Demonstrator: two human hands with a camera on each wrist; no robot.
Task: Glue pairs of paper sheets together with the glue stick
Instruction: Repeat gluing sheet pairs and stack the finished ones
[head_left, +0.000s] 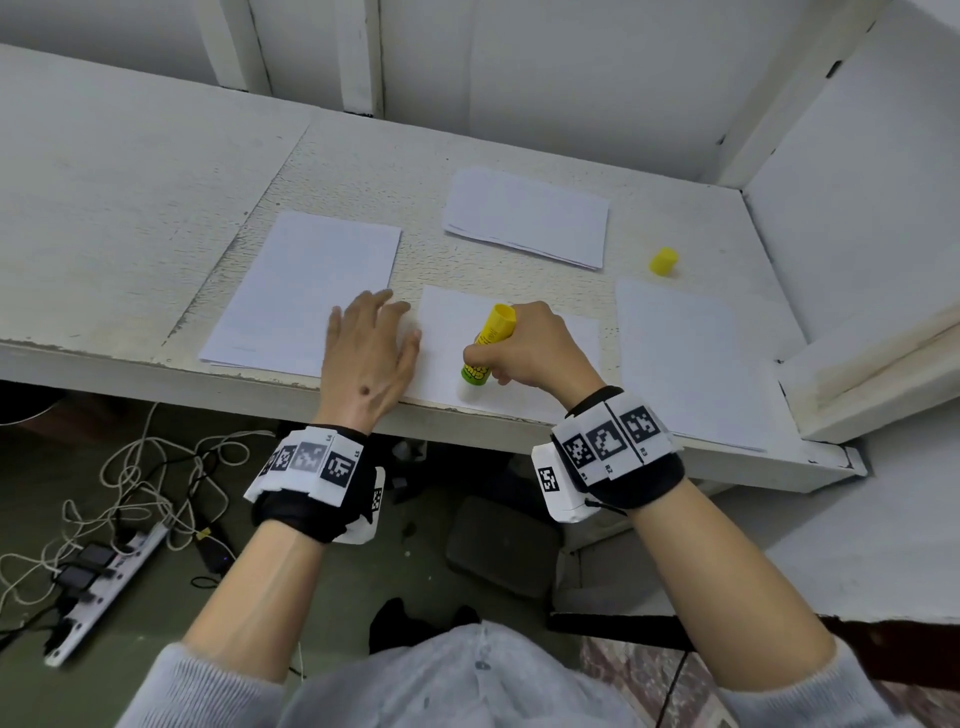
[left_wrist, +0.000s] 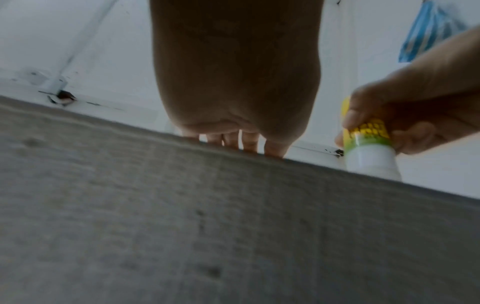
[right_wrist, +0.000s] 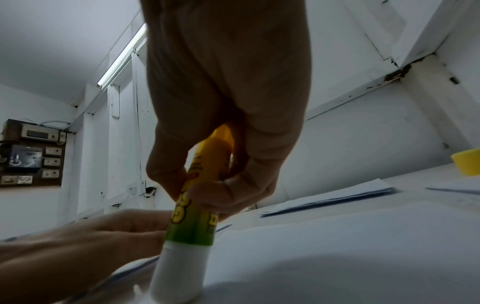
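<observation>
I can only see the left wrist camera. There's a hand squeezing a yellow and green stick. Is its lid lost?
Observer: No, the yellow cap stands on the table, far right of the right hand.
Operator: What's the glue stick touching?
Observer: The glue stick presses on the middle sheet.
Operator: Any more paper?
Observer: Yes, a stack of sheets lies behind it.

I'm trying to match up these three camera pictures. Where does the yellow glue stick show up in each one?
Head: the glue stick sits just right of centre, gripped by the right hand, tip down on the middle sheet.
Left wrist: at the right edge, white end down.
Right wrist: centre bottom, under the fingers.
Shared landmark: the right hand gripping it.
</observation>
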